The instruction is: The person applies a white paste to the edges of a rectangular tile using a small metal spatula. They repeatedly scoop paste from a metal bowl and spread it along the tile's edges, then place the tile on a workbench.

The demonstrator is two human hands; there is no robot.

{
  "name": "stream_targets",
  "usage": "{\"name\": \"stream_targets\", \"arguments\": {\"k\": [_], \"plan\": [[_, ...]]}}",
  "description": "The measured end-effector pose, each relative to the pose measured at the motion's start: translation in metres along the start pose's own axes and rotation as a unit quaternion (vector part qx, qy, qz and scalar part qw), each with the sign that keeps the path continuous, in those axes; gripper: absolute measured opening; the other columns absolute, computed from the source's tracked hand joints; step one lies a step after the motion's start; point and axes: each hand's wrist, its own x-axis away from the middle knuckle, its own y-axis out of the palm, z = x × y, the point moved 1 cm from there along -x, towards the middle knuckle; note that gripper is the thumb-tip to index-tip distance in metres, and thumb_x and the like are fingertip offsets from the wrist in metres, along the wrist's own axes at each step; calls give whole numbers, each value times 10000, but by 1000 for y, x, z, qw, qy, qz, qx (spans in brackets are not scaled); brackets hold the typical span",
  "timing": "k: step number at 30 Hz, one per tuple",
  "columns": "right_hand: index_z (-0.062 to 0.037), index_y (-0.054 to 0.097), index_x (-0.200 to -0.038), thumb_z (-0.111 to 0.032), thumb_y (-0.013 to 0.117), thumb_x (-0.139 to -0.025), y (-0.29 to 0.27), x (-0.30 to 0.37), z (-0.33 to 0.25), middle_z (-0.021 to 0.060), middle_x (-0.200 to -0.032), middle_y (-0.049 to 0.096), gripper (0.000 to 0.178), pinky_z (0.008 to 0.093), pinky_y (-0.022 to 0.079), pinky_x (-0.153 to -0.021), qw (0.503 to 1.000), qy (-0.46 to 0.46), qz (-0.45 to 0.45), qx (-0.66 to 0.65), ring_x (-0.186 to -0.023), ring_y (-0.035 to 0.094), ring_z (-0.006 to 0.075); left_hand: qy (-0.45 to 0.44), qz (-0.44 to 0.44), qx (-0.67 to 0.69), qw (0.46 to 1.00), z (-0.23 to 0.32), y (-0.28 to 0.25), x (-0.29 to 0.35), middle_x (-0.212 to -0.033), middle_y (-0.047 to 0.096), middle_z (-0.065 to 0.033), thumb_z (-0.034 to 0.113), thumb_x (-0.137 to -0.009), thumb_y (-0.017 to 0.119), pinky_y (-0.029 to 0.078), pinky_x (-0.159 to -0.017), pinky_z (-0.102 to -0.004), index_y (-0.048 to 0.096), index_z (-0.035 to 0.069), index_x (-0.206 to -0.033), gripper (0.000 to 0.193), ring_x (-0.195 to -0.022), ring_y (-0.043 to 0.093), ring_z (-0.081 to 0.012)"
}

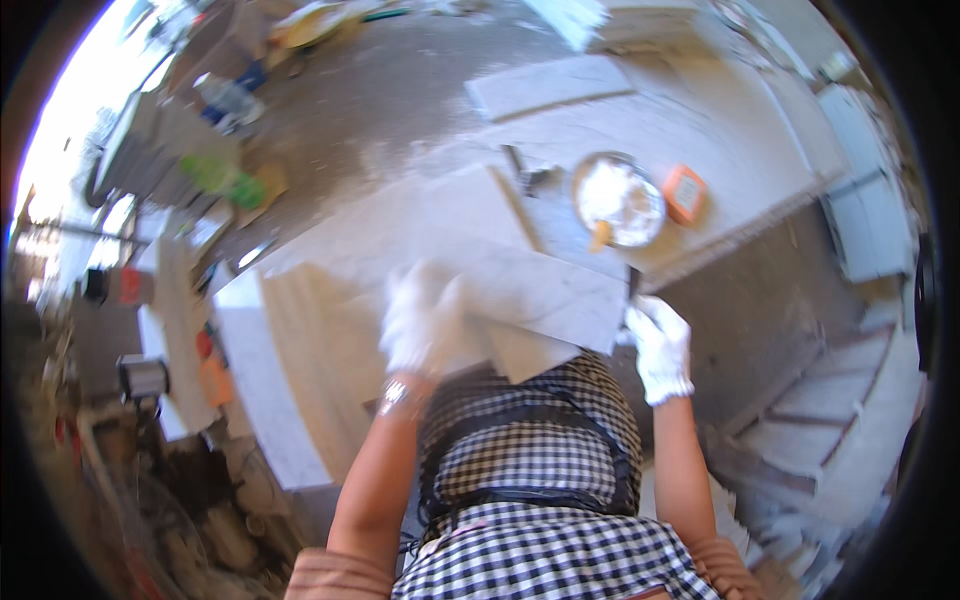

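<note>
My left hand (420, 315), in a white glove, is smeared by motion over a pale grey-veined stone slab (560, 290). Its fingers are too blurred to read. At the slab's right end, my right hand (660, 345), gloved in white too, is closed around a thin dark tool (634, 283) that sticks up past the fingers; its exact kind does not show. Below the slab's near edge, over my lap, juts a smaller flat piece (530, 355). Beyond the slab stands a round bowl (655, 225) of white paste (612, 195) with a yellowish handle (600, 236) in it.
An orange container (685, 194) sits right of the bowl, and a dark-handled tool (520, 170) lies left of it. Another slab (550, 87) rests farther back. Thick stone blocks (280, 370) are at left, near a wire spool (143, 378) and a green bottle (225, 180).
</note>
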Motion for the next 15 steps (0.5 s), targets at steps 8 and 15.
{"name": "stream_targets", "arguments": {"k": [8, 15], "plan": [[20, 731, -1154, -76, 682, -1013, -34, -17, -4, 64, -1018, 758, 178, 293, 605, -737, 999, -23, 37, 0, -881, 720, 128, 180, 39, -51, 982, -25, 16, 59, -1665, 340, -294, 304, -811, 892, 357, -1203, -599, 521, 38, -1498, 826, -1493, 385, -526], [8, 731, -1226, -68, 685, -1010, -38, -10, 7, 48, -956, 753, 233, 265, 555, -675, 965, -157, -26, 208, -789, 690, 97, 366, -114, -187, 905, 36, 43, 12, -1688, 274, -312, 499, -727, 910, 119, -1251, -701, 382, 56, -1606, 1117, -1566, 205, -535]]}}
